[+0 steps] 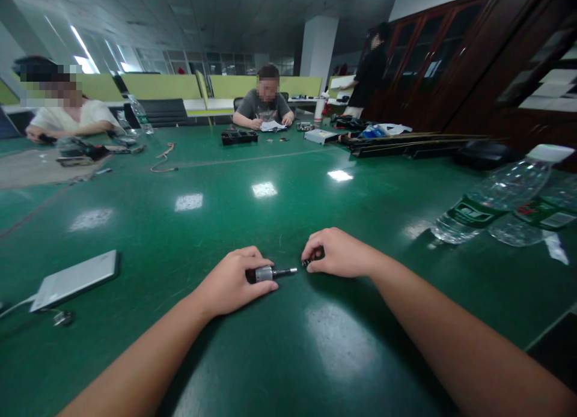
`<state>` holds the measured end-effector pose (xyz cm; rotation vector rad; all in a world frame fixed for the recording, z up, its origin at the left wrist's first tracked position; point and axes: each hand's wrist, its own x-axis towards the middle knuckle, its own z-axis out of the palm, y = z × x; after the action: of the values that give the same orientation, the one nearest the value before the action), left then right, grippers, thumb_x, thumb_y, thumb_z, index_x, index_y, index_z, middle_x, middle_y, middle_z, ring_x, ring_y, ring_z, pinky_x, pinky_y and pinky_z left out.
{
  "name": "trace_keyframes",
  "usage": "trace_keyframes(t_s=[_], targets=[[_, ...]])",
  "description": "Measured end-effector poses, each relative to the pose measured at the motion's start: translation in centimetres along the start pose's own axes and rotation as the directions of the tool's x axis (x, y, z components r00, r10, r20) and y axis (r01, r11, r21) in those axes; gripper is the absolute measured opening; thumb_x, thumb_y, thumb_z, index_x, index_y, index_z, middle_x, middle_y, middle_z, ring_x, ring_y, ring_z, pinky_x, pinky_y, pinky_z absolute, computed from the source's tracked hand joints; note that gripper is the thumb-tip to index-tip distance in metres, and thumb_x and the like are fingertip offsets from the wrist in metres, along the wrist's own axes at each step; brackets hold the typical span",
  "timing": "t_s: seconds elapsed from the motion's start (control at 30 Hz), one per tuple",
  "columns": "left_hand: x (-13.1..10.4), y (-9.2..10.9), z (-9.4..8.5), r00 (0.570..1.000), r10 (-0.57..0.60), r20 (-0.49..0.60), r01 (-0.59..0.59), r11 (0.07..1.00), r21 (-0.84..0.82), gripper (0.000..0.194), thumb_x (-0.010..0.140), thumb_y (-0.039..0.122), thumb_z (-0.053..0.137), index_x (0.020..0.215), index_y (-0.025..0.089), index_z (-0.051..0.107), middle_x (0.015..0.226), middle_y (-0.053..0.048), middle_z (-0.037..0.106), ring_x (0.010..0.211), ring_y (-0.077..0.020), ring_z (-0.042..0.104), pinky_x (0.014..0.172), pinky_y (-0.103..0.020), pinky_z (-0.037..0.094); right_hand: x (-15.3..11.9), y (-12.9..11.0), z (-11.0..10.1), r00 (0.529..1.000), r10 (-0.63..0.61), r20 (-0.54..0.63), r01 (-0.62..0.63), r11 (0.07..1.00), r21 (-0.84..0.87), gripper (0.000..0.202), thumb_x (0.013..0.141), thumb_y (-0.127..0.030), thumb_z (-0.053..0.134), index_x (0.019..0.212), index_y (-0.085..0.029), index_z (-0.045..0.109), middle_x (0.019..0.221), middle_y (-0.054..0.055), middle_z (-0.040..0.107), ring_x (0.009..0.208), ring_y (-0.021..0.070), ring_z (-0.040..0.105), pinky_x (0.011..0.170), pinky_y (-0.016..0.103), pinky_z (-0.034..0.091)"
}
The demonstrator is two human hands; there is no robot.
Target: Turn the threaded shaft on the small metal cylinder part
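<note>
My left hand (pixel 237 280) is closed round a small metal motor (pixel 264 274), a silver cylinder with a thin shaft pointing right. The motor's rear end is hidden in the palm. Just right of the shaft tip, my right hand (pixel 336 253) pinches a small dark ribbed part (pixel 307 262), perhaps a coil or gear; the fingers cover most of it. A short gap separates this part from the shaft. Both hands are low over the green tabletop (pixel 252 225).
A silver power bank (pixel 76 279) with a white cable lies at left, beside a small metal piece (pixel 62 318). Water bottles (pixel 493 197) stand at right. Across the table sit two people, with a black tray (pixel 238 137) and dark strips (pixel 383 145); another person stands farther back.
</note>
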<state>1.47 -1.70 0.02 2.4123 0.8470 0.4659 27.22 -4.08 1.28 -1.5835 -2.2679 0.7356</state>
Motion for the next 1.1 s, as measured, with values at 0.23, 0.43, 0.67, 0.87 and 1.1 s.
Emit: trace_keyframes(t_s=[0.23,0.43,0.67,0.87,1.1], targets=[[-0.1,-0.1,0.0,1.0,-0.002,0.009,0.001,1.0,0.006,0.032,0.083,0.039,0.072,0.108,0.019,0.074,0.087,-0.004,0.064,0.08,-0.018,0.061,0.073,-0.028,0.047,0.0,-0.5,0.4,0.998,-0.051,0.038,0.048,0.996,0.069,0.015,0.071,-0.018,0.074,0.086,-0.02,0.078,0.082,0.002,0.07,0.074,0.0145,0.062,0.066,0.025,0.045],[0.0,-0.4,0.2,1.0,0.009,0.013,-0.009,1.0,0.016,0.03,0.082,0.038,0.073,0.106,0.02,0.074,0.086,-0.003,0.063,0.079,-0.0176,0.061,0.072,-0.028,0.046,0.2,-1.1,1.5,0.998,-0.059,0.013,0.056,0.982,0.182,0.021,0.072,-0.017,0.074,0.093,-0.019,0.077,0.081,0.002,0.072,0.073,0.0139,0.063,0.067,0.024,0.047],[0.1,-0.5,0.3,0.999,0.037,0.016,-0.037,0.999,0.007,0.033,0.081,0.04,0.074,0.107,0.02,0.073,0.086,-0.003,0.062,0.081,-0.0178,0.06,0.071,-0.028,0.044,0.6,-2.2,3.9,0.98,-0.135,-0.148,0.165,0.964,0.21,0.02,0.075,-0.017,0.074,0.095,-0.017,0.076,0.082,0.003,0.072,0.072,0.0132,0.063,0.069,0.024,0.047],[0.2,-0.2,0.3,0.999,0.032,0.011,-0.032,0.999,0.002,0.027,0.086,0.038,0.068,0.105,0.019,0.074,0.085,-0.003,0.063,0.079,-0.017,0.061,0.071,-0.027,0.044,0.6,-1.8,4.0,0.973,-0.167,-0.161,0.196,0.962,0.189,0.02,0.077,-0.016,0.072,0.096,-0.017,0.077,0.083,0.003,0.072,0.074,0.0132,0.064,0.071,0.024,0.047],[0.2,-0.4,0.4,0.999,0.038,0.011,-0.038,0.999,0.011,0.027,0.083,0.037,0.071,0.104,0.02,0.074,0.085,-0.003,0.063,0.08,-0.0174,0.061,0.071,-0.027,0.044,0.5,-2.2,4.0,0.966,-0.214,-0.146,0.234,0.963,0.136,0.019,0.078,-0.017,0.071,0.097,-0.017,0.076,0.082,0.003,0.069,0.074,0.0132,0.061,0.07,0.024,0.045]])
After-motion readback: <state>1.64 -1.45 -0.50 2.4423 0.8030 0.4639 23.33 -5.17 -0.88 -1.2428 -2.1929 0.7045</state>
